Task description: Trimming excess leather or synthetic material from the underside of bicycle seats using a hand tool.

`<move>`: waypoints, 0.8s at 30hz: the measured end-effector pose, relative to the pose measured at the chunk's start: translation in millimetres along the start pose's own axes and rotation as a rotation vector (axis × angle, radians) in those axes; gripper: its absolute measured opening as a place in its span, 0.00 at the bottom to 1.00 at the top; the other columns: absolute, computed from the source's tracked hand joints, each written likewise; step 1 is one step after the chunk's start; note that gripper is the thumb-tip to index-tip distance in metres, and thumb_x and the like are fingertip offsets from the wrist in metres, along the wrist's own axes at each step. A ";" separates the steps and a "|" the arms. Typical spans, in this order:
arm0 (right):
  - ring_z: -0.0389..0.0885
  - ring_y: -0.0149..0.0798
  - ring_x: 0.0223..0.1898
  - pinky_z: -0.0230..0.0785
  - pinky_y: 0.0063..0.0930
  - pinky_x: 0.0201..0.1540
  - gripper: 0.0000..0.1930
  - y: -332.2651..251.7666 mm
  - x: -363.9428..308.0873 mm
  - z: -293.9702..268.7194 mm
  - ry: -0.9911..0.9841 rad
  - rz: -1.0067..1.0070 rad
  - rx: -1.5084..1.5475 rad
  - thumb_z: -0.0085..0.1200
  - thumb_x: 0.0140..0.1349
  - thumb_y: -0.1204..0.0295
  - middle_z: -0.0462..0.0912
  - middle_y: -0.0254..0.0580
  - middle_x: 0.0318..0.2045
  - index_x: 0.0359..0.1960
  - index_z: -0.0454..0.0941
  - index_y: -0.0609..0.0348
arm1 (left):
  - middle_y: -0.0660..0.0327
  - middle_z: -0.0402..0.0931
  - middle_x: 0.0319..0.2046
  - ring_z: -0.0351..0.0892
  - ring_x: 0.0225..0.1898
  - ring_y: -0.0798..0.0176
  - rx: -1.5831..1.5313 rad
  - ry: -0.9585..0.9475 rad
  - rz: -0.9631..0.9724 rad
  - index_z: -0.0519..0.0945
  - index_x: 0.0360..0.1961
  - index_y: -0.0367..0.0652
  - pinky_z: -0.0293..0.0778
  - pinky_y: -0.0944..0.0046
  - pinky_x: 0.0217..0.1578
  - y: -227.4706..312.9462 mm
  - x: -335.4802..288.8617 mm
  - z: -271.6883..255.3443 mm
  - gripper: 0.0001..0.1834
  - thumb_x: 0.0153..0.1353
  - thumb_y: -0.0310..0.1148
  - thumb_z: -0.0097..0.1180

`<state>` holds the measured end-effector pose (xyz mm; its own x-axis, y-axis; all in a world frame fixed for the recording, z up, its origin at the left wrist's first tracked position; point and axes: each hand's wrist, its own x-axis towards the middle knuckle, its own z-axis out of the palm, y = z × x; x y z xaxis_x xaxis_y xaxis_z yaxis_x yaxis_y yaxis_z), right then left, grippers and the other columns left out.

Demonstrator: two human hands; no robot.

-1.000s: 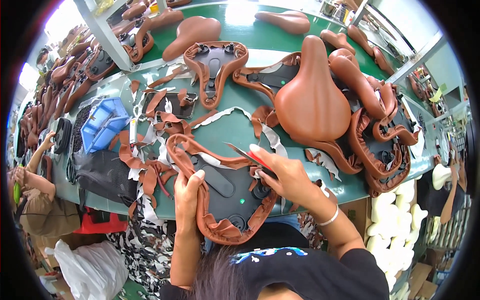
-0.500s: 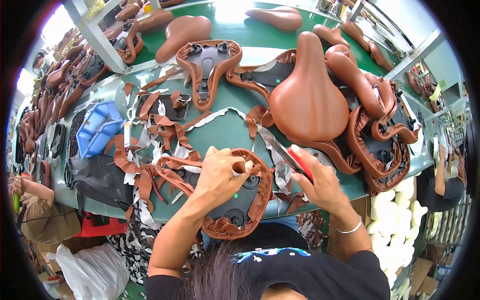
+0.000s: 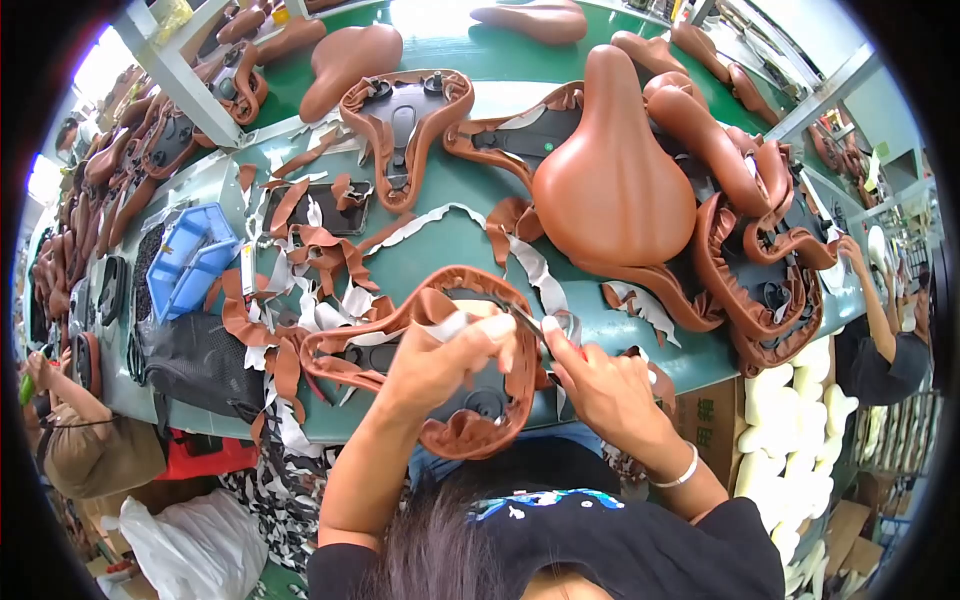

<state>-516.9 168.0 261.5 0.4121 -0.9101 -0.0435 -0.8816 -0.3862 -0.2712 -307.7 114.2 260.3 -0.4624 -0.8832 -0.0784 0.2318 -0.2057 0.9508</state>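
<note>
An upside-down brown bicycle saddle lies at the near table edge, its dark base partly hidden by my hands. My left hand is closed on a loose flap of its brown cover, pulling it up from the rim. My right hand is closed around a knife, whose narrow dark blade meets the cover near my left fingertips. The handle is mostly hidden in my grip. Brown and white offcuts lie left of the saddle, and a curled strip lies beyond my hands.
A large upright-facing saddle rests beyond my right hand, with several overturned saddles to its right. Another overturned saddle lies at the back. A blue bin and black mesh bag stand left. Other people work at both sides.
My right hand has come down and left, bringing the blade to the cover's edge. The saddle's rear has tilted and shifted, and a trimmed piece now lies on the right of the table.
</note>
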 end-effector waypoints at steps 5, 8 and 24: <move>0.75 0.47 0.16 0.62 0.41 0.17 0.23 -14.6 -15.5 16.8 0.043 0.094 -0.075 0.51 0.63 0.67 0.75 0.44 0.19 0.59 0.65 0.54 | 0.68 0.57 0.13 0.59 0.19 0.71 -1.116 0.100 0.667 0.64 0.18 0.48 0.55 0.72 0.22 -8.6 9.0 -37.6 0.16 0.65 0.33 0.46; 0.76 0.48 0.15 0.62 0.41 0.14 0.21 -5.9 2.6 -0.2 0.021 0.017 -0.063 0.47 0.63 0.70 0.76 0.49 0.20 0.58 0.65 0.56 | 0.61 0.69 0.24 0.67 0.21 0.62 0.129 0.201 0.414 0.73 0.31 0.41 0.66 0.67 0.24 -3.2 -0.4 -15.4 0.07 0.57 0.32 0.56; 0.75 0.43 0.18 0.62 0.38 0.21 0.23 43.6 63.7 -40.5 0.005 -0.219 -0.299 0.50 0.59 0.71 0.73 0.37 0.18 0.57 0.70 0.36 | 0.54 0.77 0.50 0.64 0.58 0.69 -0.044 0.570 0.034 0.62 0.64 0.36 0.47 0.65 0.64 -25.9 -21.1 -30.0 0.29 0.70 0.46 0.42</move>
<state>-538.5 87.1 285.9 0.5977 -0.8017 -0.0106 -0.8014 -0.5978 0.0194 -278.2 125.5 228.3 0.0779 -0.9749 -0.2085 0.2798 -0.1794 0.9432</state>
